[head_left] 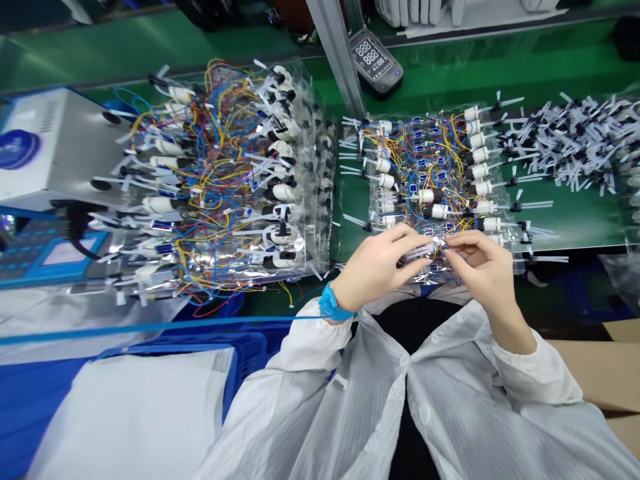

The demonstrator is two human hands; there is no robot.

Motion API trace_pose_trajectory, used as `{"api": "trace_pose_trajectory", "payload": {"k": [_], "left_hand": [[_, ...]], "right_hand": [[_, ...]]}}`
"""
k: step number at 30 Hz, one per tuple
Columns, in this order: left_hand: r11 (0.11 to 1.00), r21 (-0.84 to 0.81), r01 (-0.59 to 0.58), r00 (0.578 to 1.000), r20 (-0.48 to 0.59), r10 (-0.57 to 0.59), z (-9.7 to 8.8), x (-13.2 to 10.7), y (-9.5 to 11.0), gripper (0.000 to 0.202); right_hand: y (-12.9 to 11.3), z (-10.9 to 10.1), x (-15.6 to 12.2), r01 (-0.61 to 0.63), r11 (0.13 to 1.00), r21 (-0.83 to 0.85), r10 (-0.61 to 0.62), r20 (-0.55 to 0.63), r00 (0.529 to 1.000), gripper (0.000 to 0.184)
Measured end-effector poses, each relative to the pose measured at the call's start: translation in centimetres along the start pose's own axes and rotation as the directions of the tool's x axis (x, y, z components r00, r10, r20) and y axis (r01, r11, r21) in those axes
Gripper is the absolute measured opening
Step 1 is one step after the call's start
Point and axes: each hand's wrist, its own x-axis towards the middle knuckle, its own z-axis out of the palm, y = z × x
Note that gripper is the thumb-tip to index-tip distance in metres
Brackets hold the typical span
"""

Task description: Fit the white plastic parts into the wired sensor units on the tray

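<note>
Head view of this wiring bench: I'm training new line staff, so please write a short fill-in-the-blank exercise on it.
The left hand and right hand pinch a clear plastic bag holding coloured ____.
The strap on the left wrist is ____.
The digital meter sits on a ____ bench mat.

Answers: wires; blue; green.

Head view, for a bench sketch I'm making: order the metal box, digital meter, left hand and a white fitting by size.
1. Metal box
2. Left hand and digital meter: the hand looks larger, but it is nearer the camera, so their order is unsure
3. White fitting
</note>
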Motion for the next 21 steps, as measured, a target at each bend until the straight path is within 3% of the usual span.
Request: {"api": "trace_pose_trajectory", "payload": {"k": [6, 13, 17, 19, 21], "left_hand": [[1.000, 0.005, -0.021, 1.000, -0.012, 0.021, 1.4, -0.1, -0.5, 0.012], [0.998, -0.059, -0.021, 0.999, -0.031, 0.019, 1.1, -0.4, -0.5, 0.008], [0.988, -0.151, -0.046, 0.995, -0.089, 0.033, 0.9, -0.6, -0.6, 0.009], [0.982, -0.187, 0.021, 0.981, -0.184, -0.056, 0.8, -0.6, -0.5, 0.007], [0.965, -0.222, 0.138, 0.936, -0.289, -0.200, 0.6, -0.4, -0.5, 0.014]], "right_hand": [[0.0, 0.2, 0.1, -0.075, 0.996, 0.040, 0.074, 0.020, 0.997, 0.010], [-0.3, 0.2, -0.1, -0.173, 0.973, 0.151, 0.177, -0.012, 0.984, 0.010], [-0.2, 0.3, -0.1, -0.088, 0.988, 0.126, 0.096, -0.058, 0.994, 0.004], [-0.1, 0.1, 0.0, -0.020, 0.999, 0.047, 0.023, -0.071, 0.997, 0.009], [-0.1, -0.5, 0.0, 0.041, 0.998, -0.057, -0.044, -0.059, 0.997, 0.016]]}}
